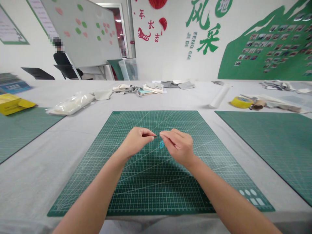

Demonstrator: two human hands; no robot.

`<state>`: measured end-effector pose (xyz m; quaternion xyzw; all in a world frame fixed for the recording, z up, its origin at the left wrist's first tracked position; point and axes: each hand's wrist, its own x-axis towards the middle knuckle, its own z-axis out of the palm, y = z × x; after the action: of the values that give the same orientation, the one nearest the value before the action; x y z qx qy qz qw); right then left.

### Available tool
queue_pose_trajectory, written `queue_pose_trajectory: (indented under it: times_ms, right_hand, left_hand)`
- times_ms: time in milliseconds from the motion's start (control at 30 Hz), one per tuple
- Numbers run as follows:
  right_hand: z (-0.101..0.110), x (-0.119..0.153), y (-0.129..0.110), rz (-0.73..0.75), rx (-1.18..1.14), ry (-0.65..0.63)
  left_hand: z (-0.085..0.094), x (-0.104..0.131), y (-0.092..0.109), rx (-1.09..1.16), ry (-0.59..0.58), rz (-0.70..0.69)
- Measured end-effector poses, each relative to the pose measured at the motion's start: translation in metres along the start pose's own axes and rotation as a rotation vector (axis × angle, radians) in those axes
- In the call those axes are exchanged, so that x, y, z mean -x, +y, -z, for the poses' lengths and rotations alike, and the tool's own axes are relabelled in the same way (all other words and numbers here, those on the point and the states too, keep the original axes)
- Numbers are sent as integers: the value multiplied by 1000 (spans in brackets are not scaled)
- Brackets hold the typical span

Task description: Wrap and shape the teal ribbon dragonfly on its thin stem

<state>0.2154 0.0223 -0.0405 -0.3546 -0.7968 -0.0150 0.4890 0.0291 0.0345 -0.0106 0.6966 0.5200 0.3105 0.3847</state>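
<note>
Above the green cutting mat [146, 182], my left hand [136, 139] pinches a thin, dark, needle-like piece [156, 136] between thumb and forefinger. It points toward my right hand [179, 144], whose thumb and fingers are also closed in a pinch. What the right fingertips hold is too small to make out. The fingertips of both hands are a small gap apart. Just below them shows a small bright blue loop [162, 144], perhaps thread; I cannot tell whether it hangs from the right fingers or lies on the mat.
More cutting mats lie left [21, 126] and right [273, 139]. Farther back are a clear plastic packet [73, 104], folded cloth pieces [152, 87], a white roll [220, 96] and yellow tape [241, 102]. A person [60, 58] sits beyond the table by a whiteboard [85, 42].
</note>
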Motion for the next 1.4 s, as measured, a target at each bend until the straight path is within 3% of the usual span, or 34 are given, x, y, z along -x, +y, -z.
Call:
queue_pose_trajectory:
  times_ms: [267, 600, 700, 867, 1000, 1233, 1400]
  right_hand:
    - [1, -3, 3, -95, -33, -30]
    - [0, -8, 8, -258, -180, -124]
    - [-2, -10, 15, -379, -278, -136]
    - [-6, -13, 25, -633, -549, -270]
    - [-9, -12, 28, -767, -735, -255]
    - [-14, -10, 26, -1058, -957, -259]
    - [-15, -11, 25, -1137, -1069, -242]
  left_hand:
    - [0, 5, 4, -25, -198, -35]
    - [6, 5, 4, -83, -285, -92]
    - [8, 6, 5, -70, -292, -85]
    - [10, 8, 9, -53, -328, -129]
    - [10, 10, 13, 11, -290, -104]
    - [9, 10, 14, 143, -116, -47]
    - [8, 5, 6, 301, -53, 22]
